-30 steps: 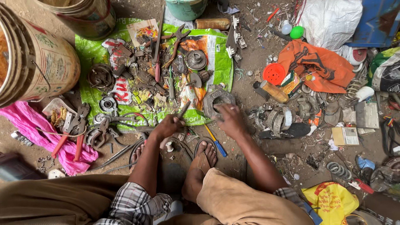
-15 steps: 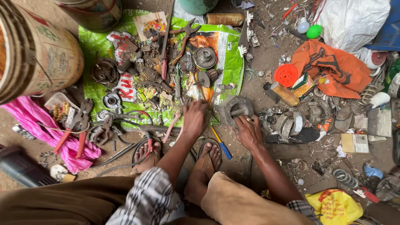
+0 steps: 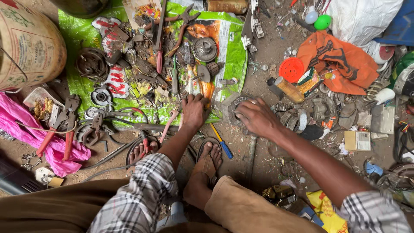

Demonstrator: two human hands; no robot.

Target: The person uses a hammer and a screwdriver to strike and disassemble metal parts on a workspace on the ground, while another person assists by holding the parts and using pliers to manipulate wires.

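Note:
My left hand (image 3: 194, 111) rests knuckles-up on the near edge of a green plastic sheet (image 3: 235, 56), fingers curled around a thin metal tool (image 3: 189, 86) that sticks out beyond them. My right hand (image 3: 257, 117) lies just to its right, fingers closed over a grey round metal housing (image 3: 233, 108) on the dirt. The two hands are about a hand's width apart. My sandalled feet (image 3: 209, 157) sit right below the hands. A blue-and-yellow screwdriver (image 3: 221, 141) lies on the ground between them.
The green sheet holds several rusty parts, red-handled pliers (image 3: 181, 23) and a round metal pulley (image 3: 204, 48). A barrel (image 3: 26, 47) stands at left above pink cloth (image 3: 26, 133). An orange cloth (image 3: 336, 60), red lid (image 3: 291, 69) and metal scrap lie at right.
Both hands have reached farther forward and to the right. The right hand has settled on the grey housing, and the left now sits at the sheet's edge beside it.

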